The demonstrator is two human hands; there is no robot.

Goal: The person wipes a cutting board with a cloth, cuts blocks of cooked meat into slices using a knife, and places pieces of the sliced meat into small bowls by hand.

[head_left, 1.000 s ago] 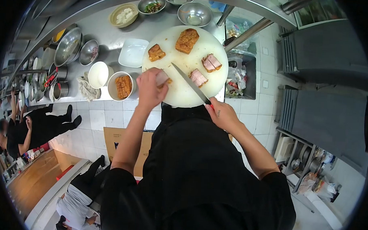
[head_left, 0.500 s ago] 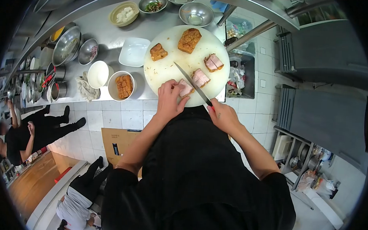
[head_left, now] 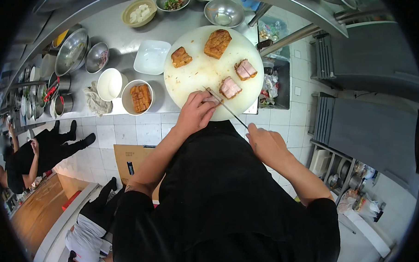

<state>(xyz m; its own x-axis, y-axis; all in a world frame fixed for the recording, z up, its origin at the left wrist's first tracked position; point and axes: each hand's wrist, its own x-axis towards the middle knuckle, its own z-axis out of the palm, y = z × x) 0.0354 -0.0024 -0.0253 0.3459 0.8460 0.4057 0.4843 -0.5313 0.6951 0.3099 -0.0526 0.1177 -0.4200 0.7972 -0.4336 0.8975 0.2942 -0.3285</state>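
Observation:
On the round white cutting board point(head_left: 188, 79), my left hand point(head_left: 196, 112) grips a piece of meat point(head_left: 212, 99) near the front edge, its fingers partly covering it. My right hand point(head_left: 264, 143) is closed around the handle of a knife point(head_left: 228, 109), whose blade lies across that same piece. Just beyond the blade are sliced pieces of meat point(head_left: 230, 88), with another sliced portion point(head_left: 245, 70) to their right. Toward the back of the board sit a large browned block point(head_left: 217, 43) and a smaller browned piece point(head_left: 181, 57).
Left of the board are a square white dish point(head_left: 152, 57), a bowl point(head_left: 127, 106) holding browned meat, a white bowl point(head_left: 111, 84) and a cloth point(head_left: 98, 99). Metal bowls point(head_left: 224, 13) stand behind. A bin point(head_left: 281, 82) is at right. Two people are at lower left.
My left hand moved right and set the meat piece down beside the slices. The knife turned onto its edge over that piece, and my right hand shifted slightly right and toward my body.

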